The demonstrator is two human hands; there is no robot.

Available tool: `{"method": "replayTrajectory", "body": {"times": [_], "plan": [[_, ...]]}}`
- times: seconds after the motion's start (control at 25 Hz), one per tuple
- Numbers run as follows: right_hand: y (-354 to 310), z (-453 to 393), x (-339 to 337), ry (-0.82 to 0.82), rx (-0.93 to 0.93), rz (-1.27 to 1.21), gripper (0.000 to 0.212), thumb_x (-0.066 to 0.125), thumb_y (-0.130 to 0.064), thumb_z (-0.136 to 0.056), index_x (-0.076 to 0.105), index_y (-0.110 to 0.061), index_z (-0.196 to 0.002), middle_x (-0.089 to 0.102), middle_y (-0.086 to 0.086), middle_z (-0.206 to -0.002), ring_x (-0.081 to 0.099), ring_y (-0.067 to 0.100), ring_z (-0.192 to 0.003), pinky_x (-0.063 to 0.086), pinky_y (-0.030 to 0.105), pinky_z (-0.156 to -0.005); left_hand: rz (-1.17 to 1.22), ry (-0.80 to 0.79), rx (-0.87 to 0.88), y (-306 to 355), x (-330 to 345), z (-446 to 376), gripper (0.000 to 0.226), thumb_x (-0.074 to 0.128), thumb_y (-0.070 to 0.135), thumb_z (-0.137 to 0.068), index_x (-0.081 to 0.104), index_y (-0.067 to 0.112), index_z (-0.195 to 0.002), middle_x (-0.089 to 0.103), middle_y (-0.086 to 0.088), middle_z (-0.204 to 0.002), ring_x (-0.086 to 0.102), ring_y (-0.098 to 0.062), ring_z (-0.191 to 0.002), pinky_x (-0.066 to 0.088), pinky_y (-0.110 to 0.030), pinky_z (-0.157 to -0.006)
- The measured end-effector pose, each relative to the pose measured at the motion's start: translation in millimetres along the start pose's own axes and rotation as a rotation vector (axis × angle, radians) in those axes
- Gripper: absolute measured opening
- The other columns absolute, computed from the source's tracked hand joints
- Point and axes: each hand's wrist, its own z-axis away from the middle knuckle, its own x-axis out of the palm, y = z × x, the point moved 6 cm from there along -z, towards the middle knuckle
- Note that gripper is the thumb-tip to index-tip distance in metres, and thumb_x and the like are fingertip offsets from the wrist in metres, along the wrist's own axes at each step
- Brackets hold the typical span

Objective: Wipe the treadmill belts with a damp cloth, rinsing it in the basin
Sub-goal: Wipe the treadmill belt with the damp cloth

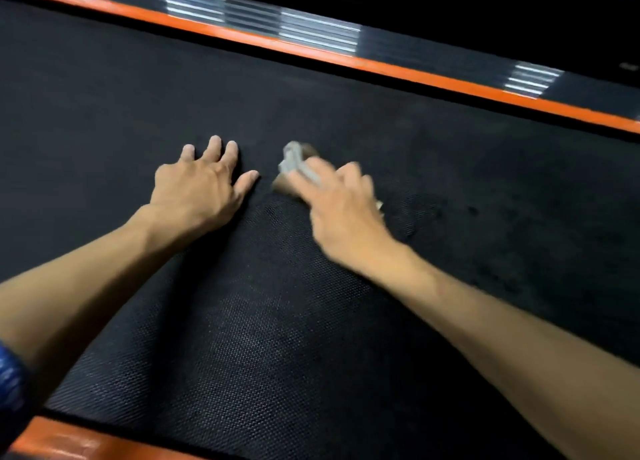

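Black textured treadmill belt, orange side rail along far edge. Left hand: flat on belt, fingers spread, empty. Right hand: blurred, pressing grey cloth onto belt just beside left hand.

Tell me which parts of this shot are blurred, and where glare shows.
Head view: the right hand and the grey cloth under it are smeared by motion blur; the left hand, flat on the belt, is fairly sharp. Bright streaked glare sits on the far side rail beyond the orange strip; straight edges bow from the wide-angle lens.
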Motion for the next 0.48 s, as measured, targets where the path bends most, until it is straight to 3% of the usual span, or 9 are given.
{"method": "replayTrajectory", "body": {"times": [0.12, 0.24, 0.32, 0.4, 0.48], "plan": [[-52, 59, -6, -0.084, -0.192, -0.142, 0.063, 0.030, -0.020, -0.084, 0.043, -0.033, -0.144, 0.039, -0.007, -0.149, 0.042, 0.023, -0.097, 0.038, 0.038, -0.081, 0.015, 0.032, 0.027, -2, -2, 2, 0.068, 0.018, 0.062, -0.095, 0.024, 0.020, -0.149, 0.031, 0.000, -0.152, 0.041, -0.032, -0.128, 0.036, -0.040, -0.067], [-20, 65, -5, -0.091, -0.292, -0.144, 0.068, 0.034, -0.017, -0.079, 0.041, -0.039, -0.143, 0.041, -0.008, -0.151, 0.052, 0.027, -0.102, 0.043, 0.043, -0.084, 0.002, 0.042, 0.058, -7, -3, 3, 0.067, 0.017, 0.063, -0.095, 0.026, 0.021, -0.147, 0.034, 0.001, -0.149, 0.044, -0.031, -0.126, 0.036, -0.038, -0.065], [55, 51, -6, -0.009, -0.148, -0.041, 0.071, 0.033, -0.016, -0.076, 0.037, -0.042, -0.142, 0.045, -0.007, -0.148, 0.057, 0.036, -0.102, 0.047, 0.048, -0.082, -0.018, 0.048, 0.074, -7, -3, 3, 0.067, 0.016, 0.063, -0.095, 0.027, 0.021, -0.147, 0.034, 0.000, -0.150, 0.045, -0.030, -0.125, 0.035, -0.037, -0.064], [142, 55, -21, 0.061, 0.160, 0.054, 0.065, 0.036, -0.013, -0.081, 0.040, -0.041, -0.140, 0.050, 0.001, -0.142, 0.056, 0.043, -0.101, 0.048, 0.052, -0.084, -0.023, 0.057, 0.086, -6, -4, 4, 0.067, 0.016, 0.062, -0.095, 0.028, 0.020, -0.146, 0.036, -0.002, -0.149, 0.046, -0.031, -0.123, 0.035, -0.037, -0.063], [188, 75, -37, 0.098, 0.467, 0.020, 0.056, 0.044, -0.009, -0.090, 0.049, -0.036, -0.139, 0.050, 0.008, -0.143, 0.049, 0.048, -0.105, 0.044, 0.055, -0.094, -0.011, 0.064, 0.088, -7, -5, 7, 0.065, 0.017, 0.061, -0.096, 0.031, 0.019, -0.144, 0.038, -0.003, -0.147, 0.047, -0.031, -0.122, 0.034, -0.036, -0.062]]}}
